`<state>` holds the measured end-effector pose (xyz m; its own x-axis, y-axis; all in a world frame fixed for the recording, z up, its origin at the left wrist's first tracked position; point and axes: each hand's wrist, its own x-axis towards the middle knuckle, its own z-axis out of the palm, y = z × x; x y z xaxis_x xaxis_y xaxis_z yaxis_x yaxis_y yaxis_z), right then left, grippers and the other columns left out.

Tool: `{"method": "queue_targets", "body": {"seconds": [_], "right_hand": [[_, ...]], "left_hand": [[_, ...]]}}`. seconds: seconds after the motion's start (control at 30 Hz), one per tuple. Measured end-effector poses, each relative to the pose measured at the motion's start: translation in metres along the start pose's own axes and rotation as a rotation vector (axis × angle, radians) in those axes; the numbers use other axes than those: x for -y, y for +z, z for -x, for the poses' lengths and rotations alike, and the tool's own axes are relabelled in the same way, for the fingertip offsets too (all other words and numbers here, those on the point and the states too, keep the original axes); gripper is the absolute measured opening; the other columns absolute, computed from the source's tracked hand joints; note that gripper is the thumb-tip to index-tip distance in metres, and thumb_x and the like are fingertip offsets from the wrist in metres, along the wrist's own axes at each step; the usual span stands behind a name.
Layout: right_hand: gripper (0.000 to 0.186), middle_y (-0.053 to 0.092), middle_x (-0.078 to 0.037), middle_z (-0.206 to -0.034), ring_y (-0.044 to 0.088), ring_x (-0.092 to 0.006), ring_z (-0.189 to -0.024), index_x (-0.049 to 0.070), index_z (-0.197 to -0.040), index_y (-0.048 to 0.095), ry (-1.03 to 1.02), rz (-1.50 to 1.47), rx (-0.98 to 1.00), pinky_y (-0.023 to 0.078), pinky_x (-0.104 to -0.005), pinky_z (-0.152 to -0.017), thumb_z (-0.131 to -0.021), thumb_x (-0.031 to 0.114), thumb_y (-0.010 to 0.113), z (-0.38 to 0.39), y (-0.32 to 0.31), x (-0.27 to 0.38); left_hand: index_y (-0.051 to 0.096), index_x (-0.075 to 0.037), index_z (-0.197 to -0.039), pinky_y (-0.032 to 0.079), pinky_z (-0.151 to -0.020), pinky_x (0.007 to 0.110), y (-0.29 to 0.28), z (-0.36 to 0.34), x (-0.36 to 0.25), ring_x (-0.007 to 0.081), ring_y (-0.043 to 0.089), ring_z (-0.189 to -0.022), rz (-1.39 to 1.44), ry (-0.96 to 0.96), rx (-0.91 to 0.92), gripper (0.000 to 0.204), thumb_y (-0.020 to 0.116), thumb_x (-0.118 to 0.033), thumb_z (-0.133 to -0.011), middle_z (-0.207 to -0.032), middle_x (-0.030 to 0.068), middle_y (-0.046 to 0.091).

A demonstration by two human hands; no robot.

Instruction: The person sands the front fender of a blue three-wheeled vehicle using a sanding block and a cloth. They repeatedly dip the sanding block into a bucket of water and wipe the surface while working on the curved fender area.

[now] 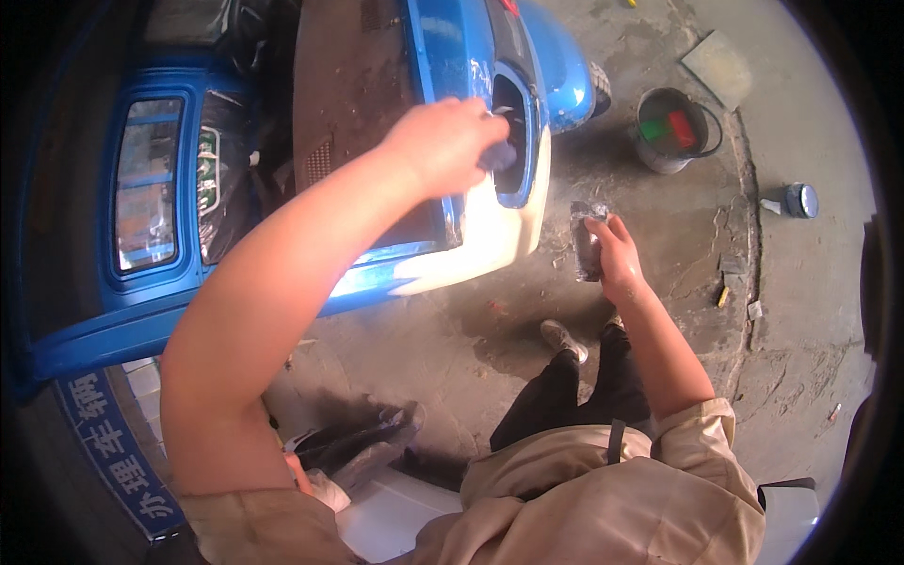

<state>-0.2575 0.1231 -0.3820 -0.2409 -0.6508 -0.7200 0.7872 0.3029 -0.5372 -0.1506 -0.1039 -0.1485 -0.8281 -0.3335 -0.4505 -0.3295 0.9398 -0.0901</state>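
Note:
My left hand is reached across to the corner of a blue vehicle body. Its fingers are closed around a dark blue wad, smeared by motion, perhaps a cloth. The wad is beside an oval lamp opening in the bodywork. Below the opening, a cream-coloured patch covers the corner and runs along the lower edge. My right hand is held out over the floor, away from the vehicle. Between its thumb and fingers it grips a flat dark grey rectangular piece with a shiny, wrinkled surface.
A bucket with red and green things inside stands at the upper right, near a flat square slab. Farther right is a small blue-topped can. At left is a blue framed window. Dark crumpled material lies beside a white panel.

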Motion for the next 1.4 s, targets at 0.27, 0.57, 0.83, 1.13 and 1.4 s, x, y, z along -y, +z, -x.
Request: {"method": "queue_targets", "body": {"seconds": [0.27,0.57,0.83,1.13,1.4], "right_hand": [[0.044,0.068,-0.008,-0.130,0.059,-0.0191,-0.124,0.000,-0.141,0.059,-0.031,0.127,0.226,0.044,-0.0356,-0.109,-0.097,0.008,0.057,0.024,-0.011,-0.023],[0.039,0.062,-0.014,-0.132,0.060,-0.0254,-0.129,0.003,-0.134,0.054,-0.311,0.273,0.622,0.047,-0.0419,-0.110,-0.095,-0.002,0.053,0.054,0.022,0.008],[0.070,0.055,-0.020,-0.139,0.059,-0.0397,-0.126,0.013,-0.144,0.064,-1.067,0.769,0.551,0.051,-0.0467,-0.105,-0.075,0.002,0.074,0.072,0.085,0.009],[0.071,0.057,-0.019,-0.129,0.056,-0.0366,-0.111,0.006,-0.139,0.068,-1.107,0.680,0.456,0.047,-0.0458,-0.097,-0.069,0.008,0.082,0.114,0.138,-0.003],[0.075,0.059,-0.018,-0.121,0.059,-0.0335,-0.107,0.003,-0.140,0.067,-1.203,0.957,0.323,0.046,-0.0458,-0.090,-0.066,0.011,0.079,0.094,0.121,0.010]], "left_hand": [[0.070,-0.011,-0.116,0.060,-0.084,0.046,-0.034,0.058,-0.054,0.0343,0.071,-0.102,-0.010,0.057,0.458,0.041,0.085,-0.018,-0.078,-0.105,0.0136,0.070],[0.068,-0.015,-0.116,0.056,-0.089,0.042,-0.113,0.164,-0.057,0.0320,0.066,-0.109,-0.201,-0.074,0.406,0.059,0.094,-0.011,-0.063,-0.115,0.0103,0.064],[0.068,-0.017,-0.117,0.060,-0.082,0.042,-0.129,0.183,-0.003,0.0342,0.070,-0.100,-0.197,-0.056,0.099,0.063,0.096,-0.011,-0.061,-0.115,0.0136,0.066],[0.067,-0.011,-0.123,0.059,-0.080,0.040,-0.117,0.181,-0.003,0.0355,0.068,-0.099,-0.134,-0.095,0.132,0.063,0.094,-0.012,-0.066,-0.115,0.0178,0.062],[0.060,-0.010,-0.137,0.055,-0.089,0.049,-0.129,0.196,-0.008,0.0425,0.063,-0.112,-0.112,-0.161,0.273,0.075,0.093,-0.024,-0.071,-0.130,0.0243,0.056]]}}
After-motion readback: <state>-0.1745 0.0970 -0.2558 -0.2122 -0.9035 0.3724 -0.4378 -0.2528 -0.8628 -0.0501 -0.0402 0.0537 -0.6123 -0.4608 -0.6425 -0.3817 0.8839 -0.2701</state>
